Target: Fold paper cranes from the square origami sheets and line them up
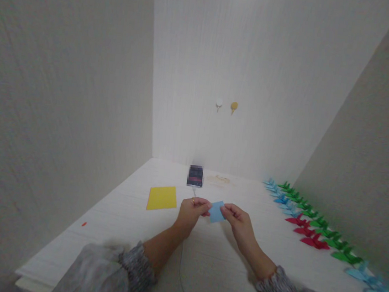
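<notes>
Pinching blue paper (pixel 216 213) between them, the left hand (pixel 190 213) and right hand (pixel 240 220) could crease or tear it by pulling unevenly.

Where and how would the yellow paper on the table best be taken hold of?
The yellow paper lies flat, so probably pinch its near right corner, coming from the right, thumb above and fingers beneath; that corner is nearest the left hand, which holds the blue paper.

LH (pixel 189 215); RH (pixel 241 223); pinch grips
</notes>
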The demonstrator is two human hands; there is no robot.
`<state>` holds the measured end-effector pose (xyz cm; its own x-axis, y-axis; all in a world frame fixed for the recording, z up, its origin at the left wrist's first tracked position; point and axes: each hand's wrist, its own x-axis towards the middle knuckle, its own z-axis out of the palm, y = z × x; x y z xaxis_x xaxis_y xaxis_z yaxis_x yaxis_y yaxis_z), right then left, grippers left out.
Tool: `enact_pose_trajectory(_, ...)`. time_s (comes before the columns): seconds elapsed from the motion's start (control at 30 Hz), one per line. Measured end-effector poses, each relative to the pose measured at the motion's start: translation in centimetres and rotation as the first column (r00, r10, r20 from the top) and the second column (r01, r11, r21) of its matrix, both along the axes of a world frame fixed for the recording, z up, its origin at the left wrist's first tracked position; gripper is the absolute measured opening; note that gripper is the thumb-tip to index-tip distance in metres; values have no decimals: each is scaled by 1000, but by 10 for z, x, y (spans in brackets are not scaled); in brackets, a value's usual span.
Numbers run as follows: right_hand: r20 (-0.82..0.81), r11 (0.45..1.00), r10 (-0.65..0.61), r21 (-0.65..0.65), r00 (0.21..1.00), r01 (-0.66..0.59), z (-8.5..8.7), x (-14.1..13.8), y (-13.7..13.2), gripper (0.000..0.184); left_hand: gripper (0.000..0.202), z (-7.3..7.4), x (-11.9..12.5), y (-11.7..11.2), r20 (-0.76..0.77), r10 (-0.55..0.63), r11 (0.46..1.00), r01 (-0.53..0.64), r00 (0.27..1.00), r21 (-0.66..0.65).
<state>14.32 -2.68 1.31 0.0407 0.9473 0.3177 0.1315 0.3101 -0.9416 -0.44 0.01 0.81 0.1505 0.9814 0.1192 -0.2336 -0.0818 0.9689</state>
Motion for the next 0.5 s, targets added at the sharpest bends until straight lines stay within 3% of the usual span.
enact_pose_trajectory(0.27, -69, 996, -13, -93, 998, 6, 6, 3, -2, 17, 17, 6, -1, -2, -41, -119, 993, 120, 992, 15)
enact_pose_trajectory(0.5, -48, 963, 132, -232, 990, -140, 6, -3, -3, 16, 23, -2, 1, 1, -123, -226, 970, 235, 966, 67)
